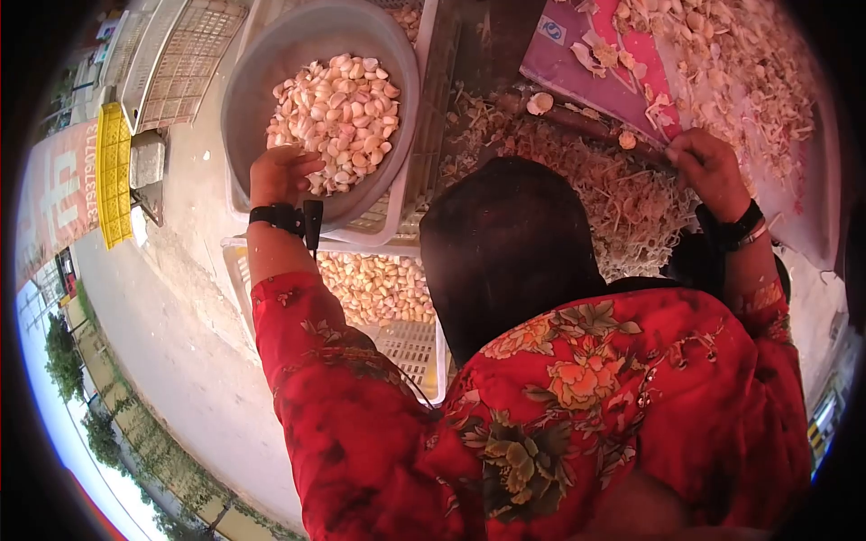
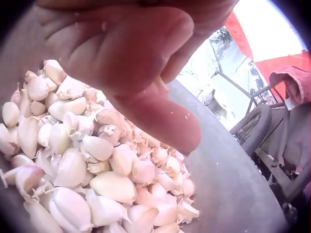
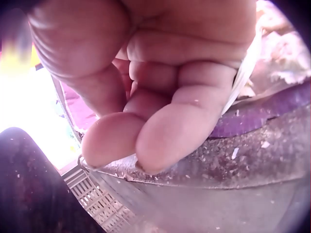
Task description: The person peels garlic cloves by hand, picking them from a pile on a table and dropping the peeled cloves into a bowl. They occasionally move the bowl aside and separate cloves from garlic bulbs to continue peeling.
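Note:
My left hand (image 1: 281,173) is over the grey basin (image 1: 242,99), close above a heap of garlic cloves (image 1: 347,113). In the left wrist view its thumb and a finger reach out over the cloves, and a small pale edge shows between them. My right hand (image 1: 713,176) is at the near edge of a work surface with a purple-pink sheet (image 1: 564,68). Its fingers are curled, with two fingertips side by side in the right wrist view. A white papery strip (image 3: 245,73) shows beside these fingers; I cannot tell whether the hand holds it.
Garlic skins (image 1: 722,81) cover the sheet at the right, and more scraps (image 1: 586,189) lie heaped below. A crate of cloves (image 1: 374,288) stands below the basin. A dark-covered knee (image 1: 505,243) rises between my arms. Stacked crates (image 1: 185,68) stand at the left.

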Tool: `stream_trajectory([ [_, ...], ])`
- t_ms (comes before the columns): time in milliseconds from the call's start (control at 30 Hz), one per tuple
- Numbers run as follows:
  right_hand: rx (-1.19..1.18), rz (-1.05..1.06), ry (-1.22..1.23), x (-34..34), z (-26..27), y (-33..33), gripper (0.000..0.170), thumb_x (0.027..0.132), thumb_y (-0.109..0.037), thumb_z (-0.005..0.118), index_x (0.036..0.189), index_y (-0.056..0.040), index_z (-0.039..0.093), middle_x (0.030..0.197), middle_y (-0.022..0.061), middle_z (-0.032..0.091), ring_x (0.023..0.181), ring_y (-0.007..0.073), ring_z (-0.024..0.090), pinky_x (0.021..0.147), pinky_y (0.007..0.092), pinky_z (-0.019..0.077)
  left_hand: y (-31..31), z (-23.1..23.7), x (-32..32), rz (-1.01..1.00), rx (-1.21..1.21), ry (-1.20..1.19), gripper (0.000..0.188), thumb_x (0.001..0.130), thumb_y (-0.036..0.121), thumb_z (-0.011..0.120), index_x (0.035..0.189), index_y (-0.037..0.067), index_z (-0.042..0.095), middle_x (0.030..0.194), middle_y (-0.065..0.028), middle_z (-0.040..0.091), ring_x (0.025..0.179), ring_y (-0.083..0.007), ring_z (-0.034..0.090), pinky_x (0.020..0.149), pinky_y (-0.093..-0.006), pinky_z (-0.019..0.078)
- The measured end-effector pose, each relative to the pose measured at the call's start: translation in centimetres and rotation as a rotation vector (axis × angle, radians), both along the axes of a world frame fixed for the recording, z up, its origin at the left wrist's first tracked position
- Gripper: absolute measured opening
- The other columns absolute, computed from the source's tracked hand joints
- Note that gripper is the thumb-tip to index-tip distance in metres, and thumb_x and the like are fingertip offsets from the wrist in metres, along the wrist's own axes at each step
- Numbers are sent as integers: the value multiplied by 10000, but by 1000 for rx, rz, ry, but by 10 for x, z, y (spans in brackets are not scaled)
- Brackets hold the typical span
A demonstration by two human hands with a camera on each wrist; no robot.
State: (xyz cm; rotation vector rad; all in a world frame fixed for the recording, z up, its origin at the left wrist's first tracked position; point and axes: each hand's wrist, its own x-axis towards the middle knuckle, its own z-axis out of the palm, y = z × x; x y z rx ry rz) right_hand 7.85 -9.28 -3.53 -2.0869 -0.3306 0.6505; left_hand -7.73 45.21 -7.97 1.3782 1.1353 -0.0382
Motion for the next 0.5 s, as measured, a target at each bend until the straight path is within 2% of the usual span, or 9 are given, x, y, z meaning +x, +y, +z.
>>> stream_trajectory([
  [33, 16, 1, 0, 0, -1, 0, 28, 870, -26, 597, 889, -8, 607, 748, 18, 560, 535, 81, 546, 490, 224, 433, -2, 4, -6, 53, -36, -57, 138, 773, 92, 558, 854, -20, 546, 750, -122, 621, 637, -244, 654, 408, -270, 369],
  [133, 9, 7, 4, 1, -4, -2, 26, 872, -20, 594, 890, -6, 606, 763, 18, 557, 536, 81, 543, 492, 220, 434, 1, -1, -22, -90, -41, -68, 152, 746, 55, 533, 869, -34, 529, 741, -119, 610, 535, -202, 585, 397, -261, 358],
  [167, 12, 13, -3, 1, -4, -2, 27, 872, -22, 595, 891, -5, 607, 770, 18, 558, 537, 81, 544, 493, 220, 435, -5, -6, -25, -150, 20, -55, 219, 729, 54, 530, 924, -44, 553, 726, -112, 617, 473, -161, 521, 388, -249, 338],
  [267, 29, 12, -8, 1, -4, -3, 33, 873, -27, 599, 894, -3, 607, 788, 20, 559, 542, 82, 547, 495, 219, 437, -22, -3, -22, -397, 47, 121, 337, 725, 61, 552, 1044, -50, 568, 684, -93, 613, 450, -142, 513, 380, -251, 334],
  [300, 39, 5, 0, 0, -5, -4, 34, 873, -28, 600, 895, -3, 607, 794, 21, 559, 544, 82, 548, 496, 219, 437, -25, -6, -19, -400, 65, 183, 447, 743, 38, 541, 1188, 3, 554, 644, -76, 600, 420, -131, 504, 374, -256, 338],
  [400, 49, -8, 8, -1, -7, -4, 38, 873, -32, 604, 900, -5, 608, 803, 21, 561, 551, 83, 552, 498, 219, 439, -31, -5, -6, -498, 230, 278, 477, 766, 10, 517, 1236, 84, 553, 648, -77, 600, 419, -137, 521, 363, -266, 339],
  [500, 46, -7, -6, -1, -6, -4, 40, 873, -35, 606, 904, -11, 611, 806, 18, 564, 561, 84, 555, 502, 218, 441, -25, -11, 3, -576, 193, 386, 536, 782, -11, 490, 1293, 149, 518, 641, -81, 595, 423, -145, 535, 354, -279, 341],
])
